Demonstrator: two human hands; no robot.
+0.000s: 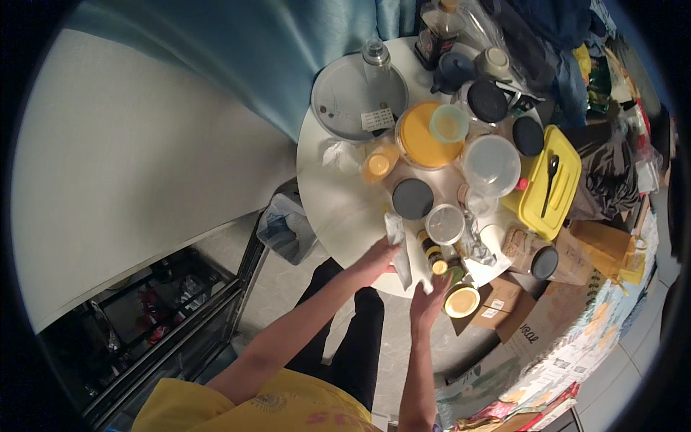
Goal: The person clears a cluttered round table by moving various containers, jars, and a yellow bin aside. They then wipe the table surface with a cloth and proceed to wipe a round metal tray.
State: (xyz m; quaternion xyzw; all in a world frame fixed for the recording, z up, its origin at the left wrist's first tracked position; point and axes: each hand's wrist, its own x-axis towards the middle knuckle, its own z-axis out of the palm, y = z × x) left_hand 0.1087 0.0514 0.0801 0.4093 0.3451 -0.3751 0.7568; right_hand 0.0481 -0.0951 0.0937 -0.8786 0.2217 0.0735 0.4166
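Observation:
My left hand [381, 260] is closed around a long, narrow pale packet [398, 251] at the near edge of the round white table [345, 216]. To its right, my right hand [430, 302] has its fingers apart beside a jar with a gold lid [462, 302]; whether the fingertips touch anything is not clear. A small dark bottle with a yellow cap [433, 252] lies or leans just beyond that hand. Behind it stand a clear round container [445, 224] and a jar with a dark lid [413, 198].
A grey round tray [340, 86] holds a clear bottle. Jars crowd the table's middle and right, near a yellow lidded box [550, 183] with a black spoon on it. Below the table's left edge stands a lined waste bin [286, 229]; cardboard boxes [499, 302] are at the lower right.

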